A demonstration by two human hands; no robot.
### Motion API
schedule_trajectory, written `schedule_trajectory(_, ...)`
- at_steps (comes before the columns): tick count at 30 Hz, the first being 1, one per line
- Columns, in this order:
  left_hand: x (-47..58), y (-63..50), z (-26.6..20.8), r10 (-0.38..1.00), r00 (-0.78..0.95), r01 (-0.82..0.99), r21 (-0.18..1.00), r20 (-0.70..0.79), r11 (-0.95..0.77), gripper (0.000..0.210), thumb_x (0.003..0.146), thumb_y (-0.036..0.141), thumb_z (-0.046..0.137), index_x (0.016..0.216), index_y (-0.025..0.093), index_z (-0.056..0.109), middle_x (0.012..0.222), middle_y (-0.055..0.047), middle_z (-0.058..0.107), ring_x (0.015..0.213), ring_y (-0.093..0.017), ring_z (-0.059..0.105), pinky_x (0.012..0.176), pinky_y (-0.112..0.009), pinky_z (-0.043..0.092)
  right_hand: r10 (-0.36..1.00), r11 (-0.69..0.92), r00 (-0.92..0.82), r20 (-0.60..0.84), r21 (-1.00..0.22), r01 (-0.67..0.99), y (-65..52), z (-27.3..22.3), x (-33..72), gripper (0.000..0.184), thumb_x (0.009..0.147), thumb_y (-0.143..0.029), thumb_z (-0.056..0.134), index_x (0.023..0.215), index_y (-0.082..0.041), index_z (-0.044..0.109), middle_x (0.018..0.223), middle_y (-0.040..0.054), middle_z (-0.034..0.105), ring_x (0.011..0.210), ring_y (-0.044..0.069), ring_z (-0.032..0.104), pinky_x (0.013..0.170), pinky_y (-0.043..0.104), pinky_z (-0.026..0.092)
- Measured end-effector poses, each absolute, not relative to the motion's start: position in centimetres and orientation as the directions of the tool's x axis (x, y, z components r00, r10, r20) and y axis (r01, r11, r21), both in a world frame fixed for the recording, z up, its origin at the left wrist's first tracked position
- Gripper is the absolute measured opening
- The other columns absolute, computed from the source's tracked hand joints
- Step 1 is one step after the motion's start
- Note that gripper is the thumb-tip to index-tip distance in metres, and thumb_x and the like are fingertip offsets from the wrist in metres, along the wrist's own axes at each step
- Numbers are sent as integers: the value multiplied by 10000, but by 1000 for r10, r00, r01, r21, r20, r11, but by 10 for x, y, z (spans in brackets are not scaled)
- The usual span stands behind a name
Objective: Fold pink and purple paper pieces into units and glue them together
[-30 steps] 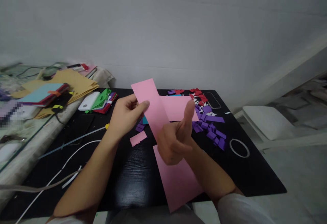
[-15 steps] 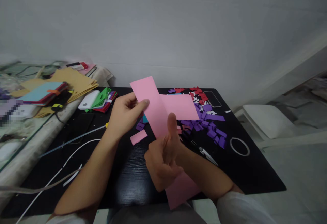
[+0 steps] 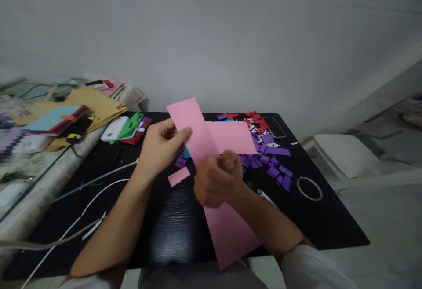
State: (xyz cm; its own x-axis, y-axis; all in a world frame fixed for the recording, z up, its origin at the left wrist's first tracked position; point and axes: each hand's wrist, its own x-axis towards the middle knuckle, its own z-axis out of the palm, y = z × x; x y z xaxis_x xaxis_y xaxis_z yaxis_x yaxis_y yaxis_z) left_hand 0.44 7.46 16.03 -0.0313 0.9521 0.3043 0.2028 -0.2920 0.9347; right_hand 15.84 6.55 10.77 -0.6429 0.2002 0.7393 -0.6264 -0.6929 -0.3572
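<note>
My left hand [image 3: 160, 147] grips the left edge of a pink paper strip [image 3: 194, 119], its thumb lying on the front. The long strip slants down toward the table's near edge. Another pink flap [image 3: 235, 137] sticks out to the right from its upper part; how the two join is partly covered. My right hand [image 3: 217, 179] is closed in a fist in front of the strip's middle, slightly blurred. Whatever its fingers hold is hidden. A small pink paper piece [image 3: 179, 176] lies on the black table [image 3: 168, 227] below my left hand.
Purple paper pieces [image 3: 275, 170] and red pieces [image 3: 259, 119] lie at the right, beside partly hidden scissors [image 3: 263, 195] and a white ring [image 3: 309, 189]. At left are bundled coloured papers [image 3: 133, 128], a white cable [image 3: 79, 218] and a cluttered side table with brown envelopes [image 3: 95, 104].
My right hand has risen along the pink strip, and its raised thumb has folded down into a fist. The left hand and the paper have hardly moved.
</note>
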Motion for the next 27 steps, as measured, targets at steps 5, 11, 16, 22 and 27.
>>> schedule_trajectory(5,6,74,164,955,-15,159,943,298,-292,160,794,311,753,741,161,730,625,12,628,539,-106,525,501,-217,406,703,-57,-393,592,-504,-862,85,147,220,355,859,-304,572,631,-239,309,473,-86,173,393,93,126,385,232,247)
schedule_trajectory(11,4,71,163,928,103,178,911,358,-371,130,808,294,746,791,168,773,668,-4,670,594,-131,563,552,-241,451,821,507,-93,563,-795,-332,91,165,245,286,909,-470,581,724,-253,566,623,-19,435,560,156,444,544,315,440)
schedule_trajectory(16,1,69,159,900,249,224,883,358,-413,142,853,305,728,831,172,773,713,-16,686,630,-151,578,591,-272,456,836,498,-233,497,-865,-60,85,161,222,173,868,-333,762,1018,-251,788,1130,55,739,1007,197,693,863,354,584)
schedule_trajectory(22,1,68,161,887,311,274,862,341,-427,200,912,337,688,821,164,731,748,-27,685,658,-158,577,608,-281,436,893,421,-108,436,-896,-143,83,155,211,79,821,-220,804,892,-251,814,919,9,808,884,164,754,868,333,636)
schedule_trajectory(27,-1,70,159,896,265,283,860,356,-425,271,948,380,677,779,168,672,714,-4,616,632,-133,513,585,-269,383,899,436,-15,439,-896,-83,82,156,215,107,873,-229,736,945,-238,816,899,13,812,798,161,751,797,351,656)
